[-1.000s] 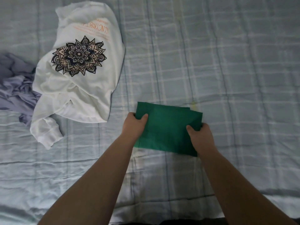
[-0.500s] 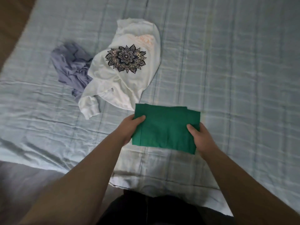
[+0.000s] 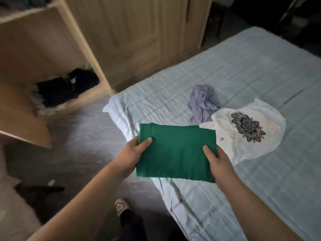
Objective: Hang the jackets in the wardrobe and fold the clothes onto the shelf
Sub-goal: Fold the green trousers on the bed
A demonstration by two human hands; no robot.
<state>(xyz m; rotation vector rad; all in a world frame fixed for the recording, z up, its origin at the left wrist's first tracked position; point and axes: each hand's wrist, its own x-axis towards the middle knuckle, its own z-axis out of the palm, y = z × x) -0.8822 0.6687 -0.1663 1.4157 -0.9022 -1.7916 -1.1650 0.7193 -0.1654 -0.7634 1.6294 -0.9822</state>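
At centre frame, folded green garment (image 3: pixel 177 153) held flat between both hands, lifted clear above the near corner of the bed (image 3: pixel 260 80) and the floor (image 3: pixel 83 153) beside it. Left hand (image 3: pixel 132 156) at 9 o'clock of the garment: grip closed on the left edge, thumb on top, remaining fingers hidden under the fabric. Right hand (image 3: pixel 218 161) at 3 o'clock: grip closed on the right edge, thumb on top, fingers underneath. Garment is a neat rectangle, several layers visible along its far edge.

Bed covered with pale blue checked sheet, wrinkled near the corner. White sweatshirt (image 3: pixel 243 136) with dark mandala print lies crumpled on the bed at 2 o'clock from the green garment; its near edge is overlapped in view by the garment's right corner. Lilac garment (image 3: pixel 203 103), bunched, at 1 o'clock, touching the sweatshirt's far-left edge.

Wardrobe (image 3: pixel 135 32) in light wood at 11 to 12 o'clock, one compartment open at 10 o'clock. Lower shelf (image 3: pixel 83 100) of that compartment carries a stack of dark clothes (image 3: pixel 64 89) with paler items under it. Upper shelf edge visible at top left; contents too blurred to identify.

Slippered foot (image 3: pixel 121 206) on the floor at 6 o'clock. Dark object on the floor at 8 o'clock, not identifiable.
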